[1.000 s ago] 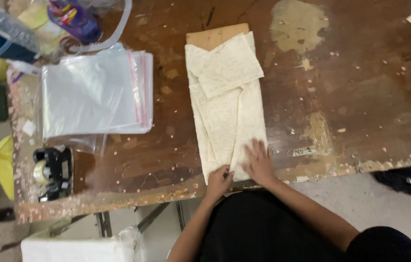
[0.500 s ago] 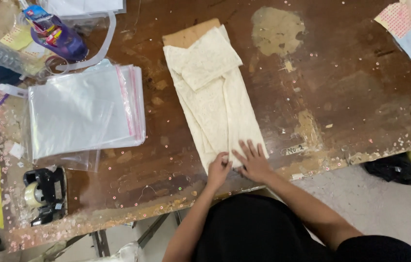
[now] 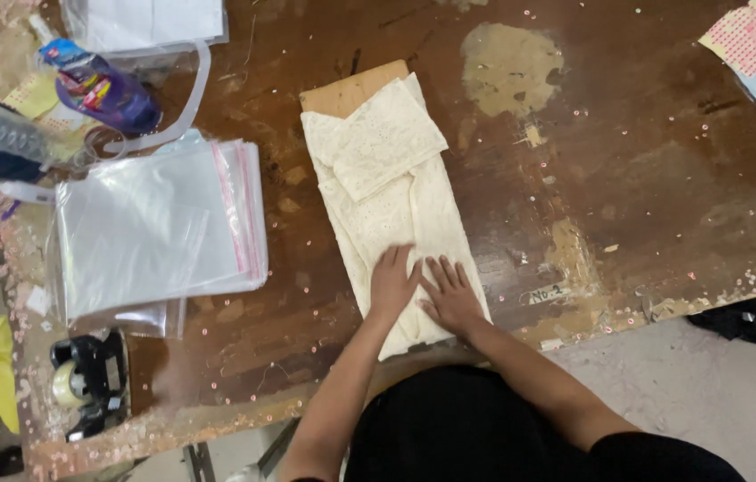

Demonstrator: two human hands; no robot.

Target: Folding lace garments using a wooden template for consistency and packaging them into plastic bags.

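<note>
The cream eyelet fabric lies already folded into a long narrow strip on the brown worktop, running from near the middle of the far part down to the near edge. Its far end is turned back into a smaller flap, and a piece of tan cardboard shows from under that end. The folding looks well advanced; what seems left is the near end, where both hands are pressing.

The left hand and the right hand lie flat and side by side on the near end of the strip, fingers spread, each grip released and grasping nothing, only pressing down on the cloth.

Toward the left edge sits a stack of clear zip bags, none of them visibly filled. A tape dispenser stands by the near left corner, and a purple bottle lies near the far left corner.

Hard to judge: how many layers the strip has, how far the cardboard reaches beneath it, and whether the near end hangs over the edge. Things at the far right corner are cut off.
</note>
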